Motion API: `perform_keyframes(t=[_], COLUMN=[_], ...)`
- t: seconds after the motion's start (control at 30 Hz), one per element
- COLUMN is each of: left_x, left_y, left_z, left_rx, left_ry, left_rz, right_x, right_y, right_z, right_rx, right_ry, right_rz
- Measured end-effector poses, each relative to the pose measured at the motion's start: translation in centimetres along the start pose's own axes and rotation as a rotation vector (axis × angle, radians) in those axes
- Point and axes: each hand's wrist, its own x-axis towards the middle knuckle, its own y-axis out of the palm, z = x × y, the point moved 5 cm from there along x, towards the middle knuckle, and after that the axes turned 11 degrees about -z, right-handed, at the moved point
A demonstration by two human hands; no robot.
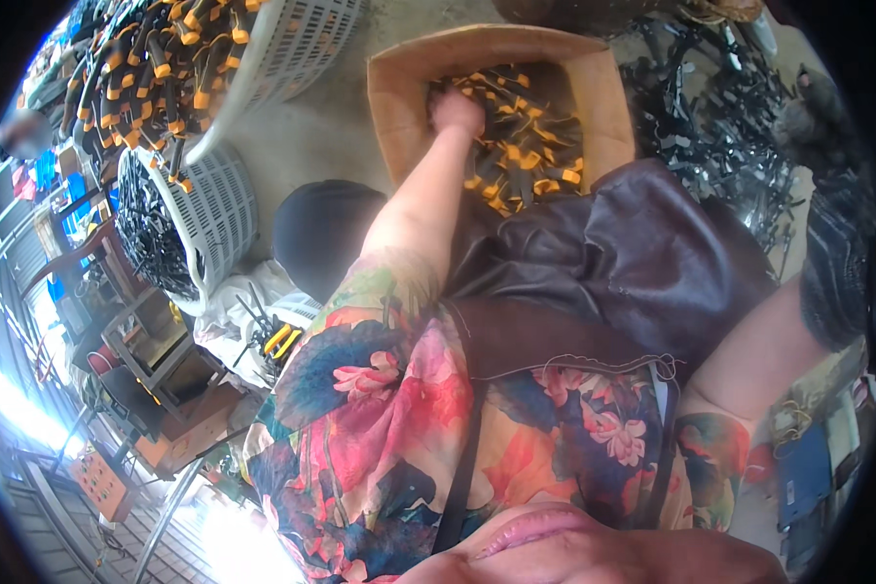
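Note:
My left hand (457, 112) reaches into an open cardboard box (396, 127) in front of me. It touches the black-and-orange handle grips (530, 136) heaped inside, and its fingers are partly hidden among them. To the right, my right hand (810, 122) wears a dark glove with a dark sleeve at the forearm. It is beside a loose pile of black metal tool pieces (711, 107) on the floor. Its fingers are too dark and blurred to make out.
A white plastic basket (297, 49) brims with black-and-orange handled tools (156, 78). Below it another white basket (214, 209) holds black metal pieces. A round black stool seat (326, 234) stands left of my arm. A brown apron (603, 253) covers my lap. Yellow-handled pliers (282, 341) lie nearby.

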Motion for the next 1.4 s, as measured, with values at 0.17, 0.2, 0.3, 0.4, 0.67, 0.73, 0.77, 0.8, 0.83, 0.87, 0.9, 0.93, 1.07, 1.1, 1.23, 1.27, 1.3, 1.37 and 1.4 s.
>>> perform_keyframes(t=[0.17,0.2,0.3,0.4,0.67,0.73,0.77,0.8,0.83,0.87,0.9,0.93,1.07,1.1,1.23,1.27,1.3,1.37,1.4], left_x=[-7.8,-8.9,-9.8,-6.5,1.7,0.9,-0.6,-0.7,-1.1,-1.5,-1.7,-2.5,-6.6,-7.0,-7.9,-8.2,-8.6,-9.7,-10.2], left_y=[0.5,0.8,0.3,-0.3,-0.6,0.0,-0.3,-0.8,-0.8,-1.1,-2.0,-2.7,-9.9,-10.9,-14.9,-15.4,-16.0,-17.0,-17.5], left_z=[-5.4,-6.1,-6.5,-5.0,1.8,1.1,-0.3,-0.8,-1.4,-1.7,-1.9,-3.8,-9.7,-10.6,-11.5,-12.0,-12.4,-13.0,-13.2], left_rx=[0.101,0.101,-0.153,-0.284,0.199,-0.040,-0.289,-0.293,-0.465,-0.628,-0.808,-1.015,-1.424,-1.475,-1.615,-1.626,-1.635,-1.647,-1.649], left_ry=[0.426,0.528,0.602,0.268,-0.043,-0.034,0.001,0.009,-0.077,-0.168,-0.236,-0.287,-0.160,-0.086,0.018,0.035,0.035,-0.023,-0.016], left_rz=[0.095,0.020,-0.030,0.052,0.154,0.252,0.201,0.199,0.348,0.491,0.608,0.756,1.043,1.044,1.126,1.127,1.111,1.101,1.096], right_x=[-0.3,-0.2,0.0,-0.1,0.0,-0.1,-0.3,-0.1,0.2,0.6,1.0,0.5,-0.5,-0.5,-0.4,-0.2,-0.3,-0.6,-0.9], right_y=[-0.2,-0.1,-0.2,-0.4,0.8,0.2,-0.2,0.1,0.6,1.6,2.7,4.2,8.1,8.3,9.2,9.4,9.9,10.1,10.4], right_z=[-0.6,-0.6,-0.6,-0.7,-0.5,-0.3,-0.2,0.2,0.6,0.4,-0.1,1.3,1.3,1.2,-0.3,-0.7,-0.8,-1.4,-2.1], right_rx=[-0.019,-0.025,-0.034,-0.051,-0.022,-0.042,-0.052,-0.049,-0.043,-0.017,0.019,-0.014,0.063,0.075,0.066,0.043,0.023,-0.099,-0.215], right_ry=[0.023,0.021,0.023,0.027,0.023,0.021,0.023,0.013,0.007,0.013,0.029,0.011,-0.128,-0.140,0.054,0.020,-0.007,0.035,0.088], right_rz=[0.006,0.011,0.027,0.024,0.057,0.042,0.033,0.042,0.058,0.091,0.132,0.122,-0.019,-0.005,-0.043,0.058,0.160,0.169,0.174])
